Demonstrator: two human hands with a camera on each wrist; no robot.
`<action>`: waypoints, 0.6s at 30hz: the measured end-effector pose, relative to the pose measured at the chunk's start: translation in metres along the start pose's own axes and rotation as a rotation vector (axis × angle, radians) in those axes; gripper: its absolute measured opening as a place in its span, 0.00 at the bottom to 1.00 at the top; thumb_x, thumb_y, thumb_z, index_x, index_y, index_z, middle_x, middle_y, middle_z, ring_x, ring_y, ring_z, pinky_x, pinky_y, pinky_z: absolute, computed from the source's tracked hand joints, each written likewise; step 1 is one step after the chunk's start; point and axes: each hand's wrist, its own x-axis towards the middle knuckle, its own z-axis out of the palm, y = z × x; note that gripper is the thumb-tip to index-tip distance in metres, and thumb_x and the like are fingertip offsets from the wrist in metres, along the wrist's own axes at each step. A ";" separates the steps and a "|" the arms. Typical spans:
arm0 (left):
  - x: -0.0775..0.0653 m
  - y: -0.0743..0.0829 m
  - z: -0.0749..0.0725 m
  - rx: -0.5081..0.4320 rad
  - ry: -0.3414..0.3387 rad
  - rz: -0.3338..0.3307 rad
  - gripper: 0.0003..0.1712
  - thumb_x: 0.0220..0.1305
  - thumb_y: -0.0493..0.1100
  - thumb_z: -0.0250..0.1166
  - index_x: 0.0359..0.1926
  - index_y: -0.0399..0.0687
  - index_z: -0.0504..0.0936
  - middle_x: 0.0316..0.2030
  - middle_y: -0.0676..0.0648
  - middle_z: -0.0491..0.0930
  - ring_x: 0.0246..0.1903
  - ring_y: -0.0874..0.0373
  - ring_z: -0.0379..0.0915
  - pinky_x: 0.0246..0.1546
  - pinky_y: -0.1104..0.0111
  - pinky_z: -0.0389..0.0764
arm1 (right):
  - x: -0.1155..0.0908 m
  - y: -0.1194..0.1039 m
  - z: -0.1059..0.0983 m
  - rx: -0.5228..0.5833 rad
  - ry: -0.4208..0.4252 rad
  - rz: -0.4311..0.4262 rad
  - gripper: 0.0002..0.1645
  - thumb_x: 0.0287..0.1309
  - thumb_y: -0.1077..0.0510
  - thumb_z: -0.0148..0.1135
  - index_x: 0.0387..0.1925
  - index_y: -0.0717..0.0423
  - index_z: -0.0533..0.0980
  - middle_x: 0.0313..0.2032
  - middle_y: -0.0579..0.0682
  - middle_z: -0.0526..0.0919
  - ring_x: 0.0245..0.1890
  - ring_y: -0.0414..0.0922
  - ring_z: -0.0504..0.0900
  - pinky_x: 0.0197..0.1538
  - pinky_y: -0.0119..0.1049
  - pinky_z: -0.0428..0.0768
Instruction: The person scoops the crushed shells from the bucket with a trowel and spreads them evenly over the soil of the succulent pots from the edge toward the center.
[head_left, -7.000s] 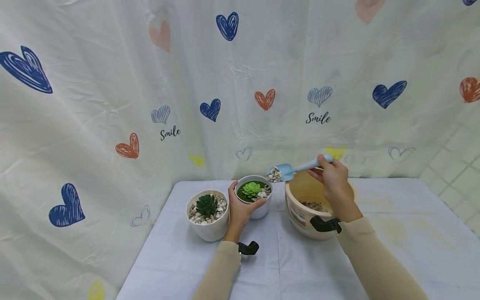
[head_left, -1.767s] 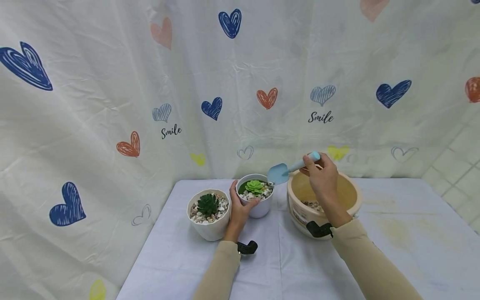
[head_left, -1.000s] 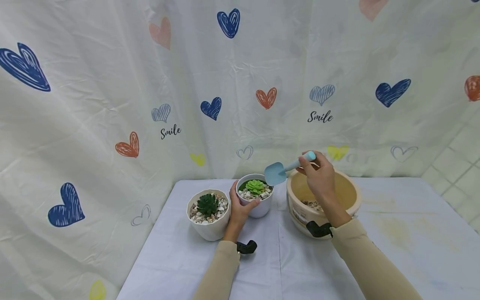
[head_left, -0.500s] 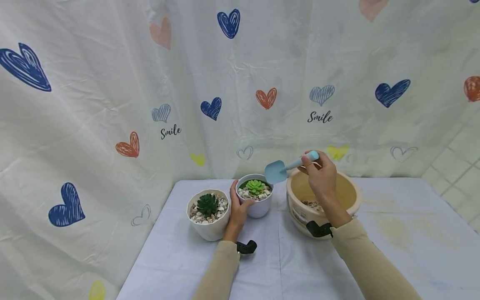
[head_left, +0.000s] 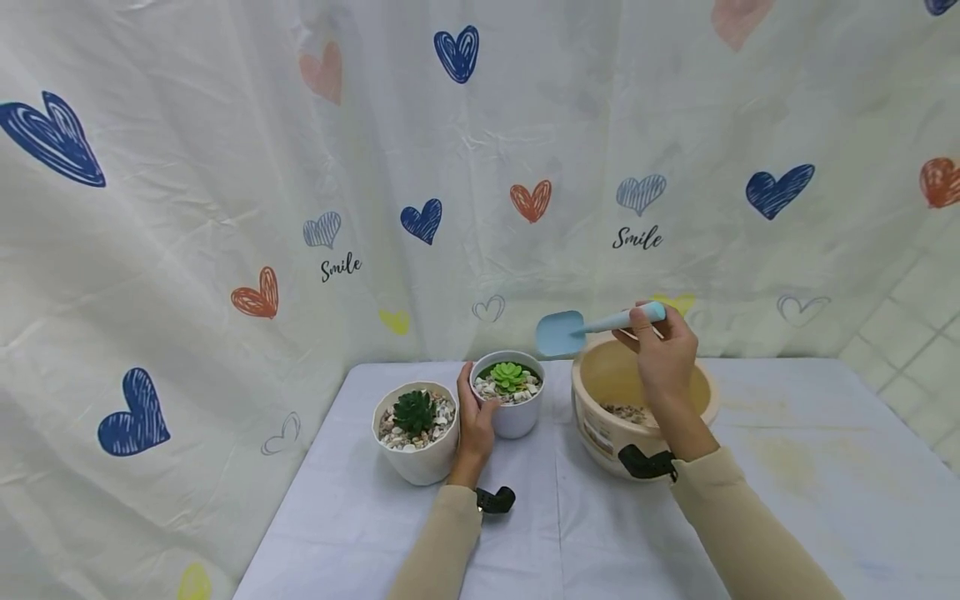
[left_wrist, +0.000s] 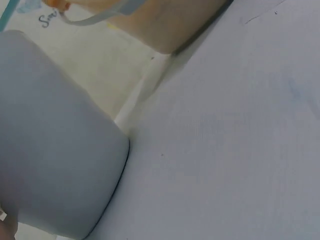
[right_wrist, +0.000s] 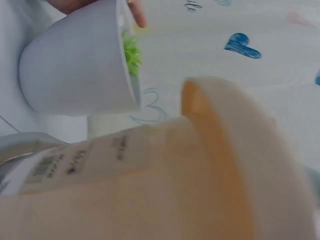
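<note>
My left hand (head_left: 476, 425) holds the small white flowerpot (head_left: 516, 419) from its left side, thumb at the front near the rim. Inside, a light green succulent (head_left: 508, 377) is ringed by pebbles, with a strip of green showing behind it. My right hand (head_left: 666, 354) grips the handle of a light blue garden trowel (head_left: 560, 333), whose bare blade hangs above the gap between the small pot and a large beige flowerpot (head_left: 592, 439). Pebbles (head_left: 630, 413) lie at the bottom of the large pot. Its side and label fill much of the right wrist view.
A second white flowerpot (head_left: 420, 465) with a dark green succulent (head_left: 413, 412) and pebbles stands just left of my left hand. All the pots stand on a table with a white cloth (head_left: 600, 542). Behind it hangs a curtain (head_left: 480, 250) printed with hearts.
The trowel, loaded with pebbles 7 seconds ago, is now bare; more pebbles surround the light green succulent. Lately the trowel has moved up and right, off the small pot. My left thumb has drawn back.
</note>
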 end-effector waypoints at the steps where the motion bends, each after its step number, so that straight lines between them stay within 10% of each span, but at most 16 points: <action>1: 0.000 0.001 0.001 0.026 0.009 0.000 0.46 0.61 0.40 0.55 0.80 0.53 0.50 0.77 0.41 0.55 0.76 0.43 0.54 0.75 0.45 0.55 | 0.000 -0.003 -0.003 0.012 0.010 0.000 0.09 0.66 0.60 0.66 0.45 0.61 0.80 0.39 0.53 0.83 0.38 0.42 0.89 0.43 0.35 0.87; 9: 0.000 0.035 0.015 0.315 0.054 0.107 0.45 0.62 0.56 0.60 0.78 0.56 0.58 0.80 0.41 0.49 0.79 0.44 0.46 0.71 0.37 0.59 | 0.003 -0.045 -0.040 0.048 0.048 0.043 0.14 0.64 0.58 0.68 0.45 0.64 0.79 0.41 0.52 0.82 0.37 0.41 0.90 0.40 0.34 0.87; 18: -0.011 0.070 0.048 0.310 -0.039 0.336 0.26 0.61 0.47 0.66 0.61 0.53 0.77 0.59 0.48 0.77 0.62 0.54 0.72 0.62 0.51 0.75 | 0.004 -0.051 -0.088 -0.194 -0.089 0.090 0.07 0.68 0.58 0.65 0.45 0.55 0.81 0.37 0.45 0.82 0.32 0.34 0.90 0.37 0.29 0.86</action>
